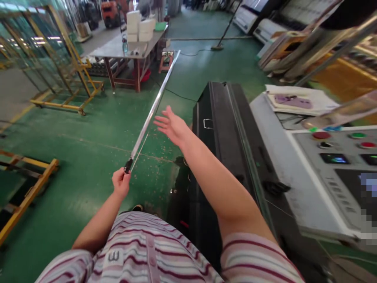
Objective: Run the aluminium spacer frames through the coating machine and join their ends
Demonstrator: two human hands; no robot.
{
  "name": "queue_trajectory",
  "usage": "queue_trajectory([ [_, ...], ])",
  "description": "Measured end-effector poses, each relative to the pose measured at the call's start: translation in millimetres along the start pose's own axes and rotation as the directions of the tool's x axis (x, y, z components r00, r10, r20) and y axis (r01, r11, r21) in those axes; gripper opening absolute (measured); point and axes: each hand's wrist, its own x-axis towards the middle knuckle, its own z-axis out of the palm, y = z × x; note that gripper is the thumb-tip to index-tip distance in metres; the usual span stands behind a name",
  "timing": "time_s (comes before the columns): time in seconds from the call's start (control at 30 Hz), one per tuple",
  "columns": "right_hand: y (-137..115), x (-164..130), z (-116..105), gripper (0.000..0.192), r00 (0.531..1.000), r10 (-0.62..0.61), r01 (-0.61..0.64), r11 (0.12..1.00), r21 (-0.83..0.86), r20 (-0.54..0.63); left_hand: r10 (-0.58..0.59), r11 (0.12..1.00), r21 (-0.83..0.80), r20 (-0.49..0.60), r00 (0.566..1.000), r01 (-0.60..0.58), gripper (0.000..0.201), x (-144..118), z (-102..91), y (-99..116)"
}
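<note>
The left hand [120,184] is closed in a fist around the near, dark-tipped end of a long silvery metal strip [153,112], which runs up and away over the green floor [88,129] toward a metal table [123,49]. A thinner sliver branches off the strip just above the grip. The right hand [171,125] holds nothing: its fingers are spread wide, palm turned toward the strip, just beside its middle stretch but not touching it.

Below the arms, a striped shirt [141,251] carries a small printed mark that looks like a letter (too blurred to read surely). To the right stands a long black machine body [220,129], and beside it a grey control panel [332,165] with red and green round buttons and small lit displays; its labels are too small to make out. Papers [297,100] lie on top behind the panel. On the table stand white stacked containers [138,25] and a water bottle [125,43]. Yellow racks [67,78] holding glass sheets line the left side.
</note>
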Motion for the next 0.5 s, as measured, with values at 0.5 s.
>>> queue_trajectory([
  [0.5, -111.9, -77.3, 93.1, 0.047, 0.967, -0.011, 0.053, 0.986, 0.160, -0.255, 0.387, 0.921, -0.294, 0.613, 0.688, -0.256, 0.064, 20.6, -17.4, -34.7],
])
